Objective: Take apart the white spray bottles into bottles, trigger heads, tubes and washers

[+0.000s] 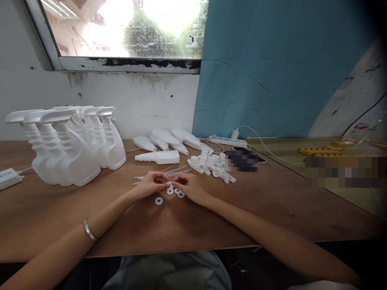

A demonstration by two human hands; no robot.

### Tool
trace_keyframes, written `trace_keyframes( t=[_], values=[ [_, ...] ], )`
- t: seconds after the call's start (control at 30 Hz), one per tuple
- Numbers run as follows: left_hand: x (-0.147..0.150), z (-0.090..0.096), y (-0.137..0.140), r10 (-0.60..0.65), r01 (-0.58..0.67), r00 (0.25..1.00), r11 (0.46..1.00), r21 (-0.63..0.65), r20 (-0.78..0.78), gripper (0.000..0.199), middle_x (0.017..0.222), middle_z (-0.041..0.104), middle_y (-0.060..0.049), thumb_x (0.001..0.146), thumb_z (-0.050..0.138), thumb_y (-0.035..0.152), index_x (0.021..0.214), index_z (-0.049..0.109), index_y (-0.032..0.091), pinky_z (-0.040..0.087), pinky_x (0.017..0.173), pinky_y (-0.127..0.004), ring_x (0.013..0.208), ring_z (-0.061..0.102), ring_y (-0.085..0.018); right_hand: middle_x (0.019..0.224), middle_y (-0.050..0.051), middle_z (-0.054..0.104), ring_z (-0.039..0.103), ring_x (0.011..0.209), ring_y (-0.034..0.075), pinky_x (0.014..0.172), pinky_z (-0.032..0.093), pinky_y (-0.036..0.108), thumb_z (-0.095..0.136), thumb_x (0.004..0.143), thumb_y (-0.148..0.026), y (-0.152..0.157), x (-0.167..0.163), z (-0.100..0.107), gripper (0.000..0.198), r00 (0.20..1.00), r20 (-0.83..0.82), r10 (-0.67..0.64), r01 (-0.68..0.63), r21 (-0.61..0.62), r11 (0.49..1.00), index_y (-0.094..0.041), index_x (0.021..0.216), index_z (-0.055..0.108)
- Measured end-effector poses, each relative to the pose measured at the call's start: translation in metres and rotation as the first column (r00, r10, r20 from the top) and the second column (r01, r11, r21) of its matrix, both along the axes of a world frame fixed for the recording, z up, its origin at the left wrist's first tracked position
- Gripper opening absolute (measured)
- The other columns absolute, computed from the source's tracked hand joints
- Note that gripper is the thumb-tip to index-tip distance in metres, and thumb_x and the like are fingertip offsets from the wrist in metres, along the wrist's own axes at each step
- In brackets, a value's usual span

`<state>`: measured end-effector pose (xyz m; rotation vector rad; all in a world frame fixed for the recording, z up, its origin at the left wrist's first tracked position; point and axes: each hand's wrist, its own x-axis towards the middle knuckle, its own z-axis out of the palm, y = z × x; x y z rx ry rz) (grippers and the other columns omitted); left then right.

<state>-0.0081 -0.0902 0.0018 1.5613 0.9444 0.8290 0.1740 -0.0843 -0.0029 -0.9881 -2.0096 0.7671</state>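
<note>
My left hand (152,183) and my right hand (192,188) meet over the table, fingertips closed in a pinch. Between them is a white flat washer (169,184), partly covered by the fingers. Several more washers lie just below the fingertips, some overlapping. One loose washer (156,201) sits apart, nearer to me on the left. Thin white tubes (178,172) lie right behind my hands, partly hidden by them. To the right of the tubes is a pile of white spray trigger heads (208,163).
Spray bottles with heads fitted (81,157) stand at the left. Bottles without heads (161,157) lie near the wall. A power strip (228,141), a phone (260,160) and cables are at the back right. A white box (9,178) lies at the left edge.
</note>
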Motion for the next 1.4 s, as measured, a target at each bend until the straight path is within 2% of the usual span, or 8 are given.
trace_keyframes(
  t=[0.2, 0.43, 0.53, 0.67, 0.73, 0.83, 1.07, 1.4],
  values=[
    [0.000, 0.001, 0.000, 0.018, -0.015, 0.999, 0.999, 0.049, -0.042, 0.025, 0.069, 0.065, -0.004, 0.068, 0.066, 0.033, 0.080, 0.061, 0.011, 0.046, 0.057, -0.020, 0.063, 0.060, -0.013, 0.064, 0.001, 0.063, 0.052, 0.057, 0.011, 0.054, 0.039, 0.022, 0.058, 0.073, -0.023, -0.005, 0.000, 0.006, 0.012, 0.998, 0.058, -0.035, 0.032, 0.052, 0.998, -0.015, 0.066, 0.062],
    [0.002, 0.003, -0.002, 0.044, -0.041, 0.996, 0.998, 0.037, -0.078, 0.022, 0.067, 0.066, -0.005, 0.066, 0.067, 0.028, 0.077, 0.064, 0.010, 0.046, 0.054, -0.020, 0.060, 0.060, -0.012, 0.067, 0.001, 0.061, 0.052, 0.063, 0.012, 0.058, 0.038, 0.023, 0.056, 0.074, -0.018, -0.005, 0.001, 0.003, 0.008, 0.966, 0.246, -0.085, 0.012, 0.284, 0.959, -0.015, 0.068, 0.059],
    [0.002, 0.003, -0.002, 0.046, -0.044, 0.996, 0.999, 0.024, -0.080, 0.023, 0.068, 0.067, -0.005, 0.065, 0.068, 0.029, 0.078, 0.064, 0.010, 0.047, 0.054, -0.021, 0.061, 0.061, -0.014, 0.067, 0.002, 0.060, 0.052, 0.065, 0.014, 0.061, 0.038, 0.024, 0.057, 0.074, -0.018, -0.003, 0.002, -0.001, 0.008, 0.946, 0.302, -0.119, -0.012, 0.400, 0.917, -0.015, 0.067, 0.057],
    [0.001, 0.001, 0.000, 0.046, -0.046, 0.995, 0.999, 0.000, -0.084, 0.026, 0.069, 0.067, -0.006, 0.063, 0.069, 0.030, 0.079, 0.064, 0.010, 0.047, 0.054, -0.021, 0.061, 0.061, -0.014, 0.065, 0.002, 0.059, 0.051, 0.066, 0.015, 0.063, 0.038, 0.026, 0.056, 0.075, -0.019, 0.000, 0.003, -0.005, 0.011, 0.929, 0.344, -0.141, -0.085, 0.566, 0.820, -0.016, 0.065, 0.053],
    [0.000, 0.001, 0.000, 0.043, -0.043, 0.996, 0.999, -0.002, -0.082, 0.025, 0.069, 0.067, -0.005, 0.063, 0.069, 0.030, 0.079, 0.064, 0.011, 0.046, 0.054, -0.021, 0.061, 0.061, -0.014, 0.065, 0.002, 0.059, 0.051, 0.065, 0.015, 0.063, 0.038, 0.027, 0.055, 0.076, -0.019, 0.000, 0.004, -0.005, 0.012, 0.921, 0.358, -0.155, -0.106, 0.612, 0.784, -0.016, 0.065, 0.053],
    [0.000, 0.002, 0.000, 0.038, -0.038, 0.996, 0.999, 0.004, -0.079, 0.024, 0.067, 0.067, -0.004, 0.064, 0.068, 0.030, 0.079, 0.065, 0.011, 0.046, 0.053, -0.019, 0.059, 0.059, -0.012, 0.064, 0.003, 0.059, 0.051, 0.065, 0.015, 0.063, 0.038, 0.027, 0.054, 0.077, -0.019, 0.000, 0.005, -0.005, 0.012, 0.921, 0.350, -0.171, -0.093, 0.625, 0.775, -0.016, 0.065, 0.052],
    [0.000, 0.005, 0.000, 0.072, -0.065, 0.993, 0.995, 0.076, -0.089, 0.026, 0.070, 0.064, -0.004, 0.067, 0.066, 0.034, 0.080, 0.064, 0.011, 0.043, 0.054, -0.019, 0.058, 0.055, -0.009, 0.070, 0.003, 0.061, 0.052, 0.069, 0.015, 0.068, 0.039, 0.028, 0.050, 0.080, -0.019, -0.001, 0.004, -0.005, 0.011, 0.940, 0.315, -0.129, -0.077, 0.567, 0.820, -0.017, 0.071, 0.054],
    [-0.003, 0.001, 0.005, 0.084, -0.072, 0.992, 0.991, 0.117, -0.093, 0.036, 0.067, 0.060, -0.002, 0.067, 0.064, 0.038, 0.092, 0.057, 0.013, 0.043, 0.051, -0.020, 0.056, 0.054, -0.010, 0.073, 0.004, 0.062, 0.053, 0.072, 0.016, 0.070, 0.039, 0.029, 0.046, 0.083, -0.020, -0.002, 0.004, -0.004, 0.013, 0.938, 0.321, -0.132, -0.089, 0.590, 0.803, -0.017, 0.077, 0.058]
  ],
)
